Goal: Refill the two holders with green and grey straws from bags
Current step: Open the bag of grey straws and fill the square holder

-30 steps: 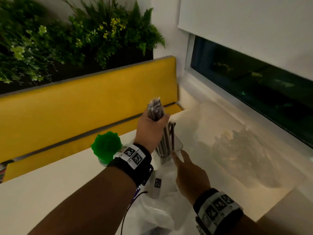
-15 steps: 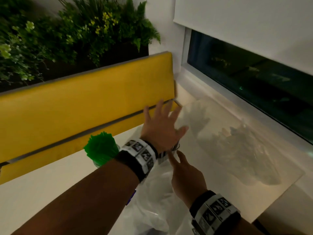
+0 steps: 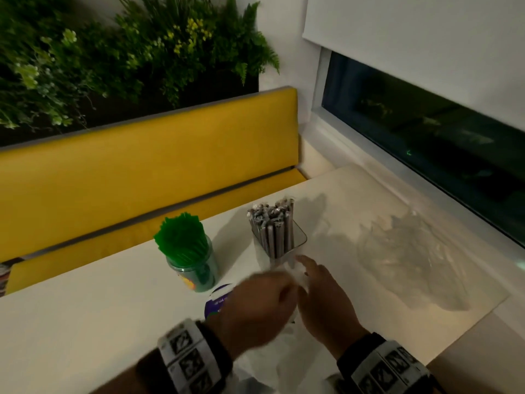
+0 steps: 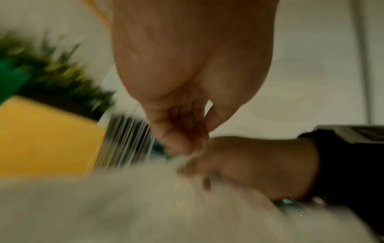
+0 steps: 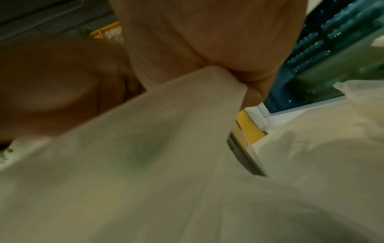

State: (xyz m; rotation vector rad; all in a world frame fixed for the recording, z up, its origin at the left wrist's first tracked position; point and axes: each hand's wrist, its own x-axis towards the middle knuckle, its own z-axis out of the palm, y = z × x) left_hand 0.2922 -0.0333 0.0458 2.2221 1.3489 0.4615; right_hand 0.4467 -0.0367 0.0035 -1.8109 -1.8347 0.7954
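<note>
Green straws (image 3: 181, 237) stand bunched in a round clear jar (image 3: 199, 275). Right of it, grey wrapped straws (image 3: 271, 228) fill a square clear holder (image 3: 298, 237). Near the table's front edge a white plastic bag (image 3: 270, 362) lies under both hands. My left hand (image 3: 284, 291) is blurred; in the left wrist view its curled fingers (image 4: 182, 139) pinch the bag's upper edge (image 4: 187, 159). My right hand (image 3: 309, 277) sits just below the grey holder, and in the right wrist view a fold of the bag (image 5: 207, 85) is gripped in it.
An empty crumpled clear bag (image 3: 412, 257) lies on the white table (image 3: 85, 308) to the right, near the window sill. A purple label (image 3: 218, 301) shows by the jar. A yellow bench (image 3: 142, 172) and plants run behind the table.
My left hand dropped its bundle of grey straws into the square holder, spread open above it, then came down to the white bag. The right hand stayed at the bag.
</note>
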